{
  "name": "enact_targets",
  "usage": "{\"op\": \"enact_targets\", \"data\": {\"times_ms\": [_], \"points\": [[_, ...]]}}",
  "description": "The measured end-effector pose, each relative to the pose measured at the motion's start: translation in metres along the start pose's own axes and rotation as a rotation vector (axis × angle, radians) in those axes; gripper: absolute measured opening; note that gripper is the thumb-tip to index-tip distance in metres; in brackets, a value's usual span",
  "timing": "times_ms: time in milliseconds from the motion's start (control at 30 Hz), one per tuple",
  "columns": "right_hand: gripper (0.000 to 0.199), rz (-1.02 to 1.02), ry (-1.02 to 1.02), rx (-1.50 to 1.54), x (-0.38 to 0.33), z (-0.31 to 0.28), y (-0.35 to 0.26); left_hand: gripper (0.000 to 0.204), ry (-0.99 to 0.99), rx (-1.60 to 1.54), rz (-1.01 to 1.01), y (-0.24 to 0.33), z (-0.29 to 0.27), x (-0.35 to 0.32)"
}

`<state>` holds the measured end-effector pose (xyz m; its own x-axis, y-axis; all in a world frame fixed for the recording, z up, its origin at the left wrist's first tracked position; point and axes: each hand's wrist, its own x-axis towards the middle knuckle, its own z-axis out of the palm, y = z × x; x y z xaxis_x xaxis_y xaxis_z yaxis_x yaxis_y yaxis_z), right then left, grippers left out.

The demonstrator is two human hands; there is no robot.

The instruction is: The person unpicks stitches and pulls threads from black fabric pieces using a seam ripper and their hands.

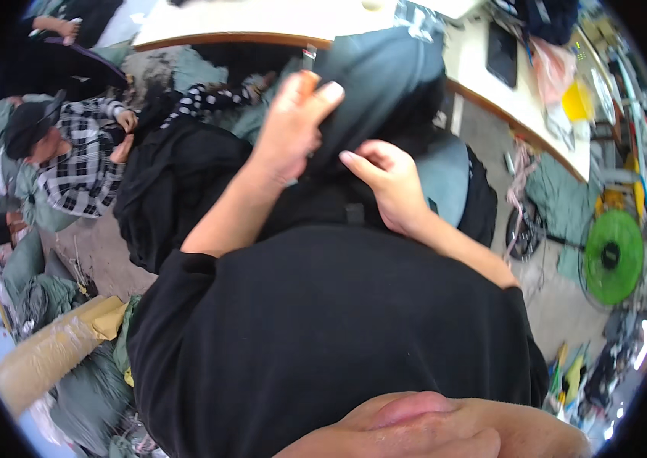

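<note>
Your black-sleeved forearms rise to a dark grey garment held up before you, below the tabletop edge. Left hand is clamped on its upper fold; right hand pinches lower. Keep both grips firm and the cloth taut.

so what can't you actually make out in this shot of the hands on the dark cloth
- Head view: left hand fingertips curl behind the dark cloth.
- Right hand palm is turned away.
- The cloth's lower part merges with the black top.
- Table top is cut by the frame edge.
</note>
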<state>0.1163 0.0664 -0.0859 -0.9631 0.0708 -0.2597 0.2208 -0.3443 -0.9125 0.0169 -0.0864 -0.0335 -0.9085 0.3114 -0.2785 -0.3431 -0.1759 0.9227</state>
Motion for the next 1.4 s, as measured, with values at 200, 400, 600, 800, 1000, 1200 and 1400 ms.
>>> {"op": "enact_targets", "data": {"times_ms": [200,400,600,800,1000,1200,1400], "points": [[0.009,0.043,-0.05,-0.031,0.0,-0.002,-0.006,0.023,-0.114,0.08,0.325,-0.016,-0.038,-0.013],[0.014,-0.102,-0.098,-0.155,0.001,-0.003,0.007,0.014,-0.393,0.503,0.088,-0.016,-0.046,-0.063],[0.009,-0.138,-0.136,-0.438,0.002,-0.009,0.003,0.013,-0.336,0.913,0.409,-0.03,-0.061,-0.067],[0.019,-0.249,-0.077,-0.465,0.005,-0.009,0.01,0.012,-0.389,1.13,0.635,-0.029,-0.066,-0.067],[0.019,-0.196,-0.089,-0.485,0.003,-0.008,0.005,0.014,-0.331,1.153,0.765,-0.045,-0.063,-0.068],[0.017,-0.189,-0.104,-0.436,0.003,-0.009,0.011,0.013,-0.279,1.117,0.799,-0.053,-0.062,-0.068],[0.016,-0.201,-0.127,-0.429,0.003,-0.009,0.006,0.012,-0.261,1.036,0.813,-0.057,-0.055,-0.066]]}}
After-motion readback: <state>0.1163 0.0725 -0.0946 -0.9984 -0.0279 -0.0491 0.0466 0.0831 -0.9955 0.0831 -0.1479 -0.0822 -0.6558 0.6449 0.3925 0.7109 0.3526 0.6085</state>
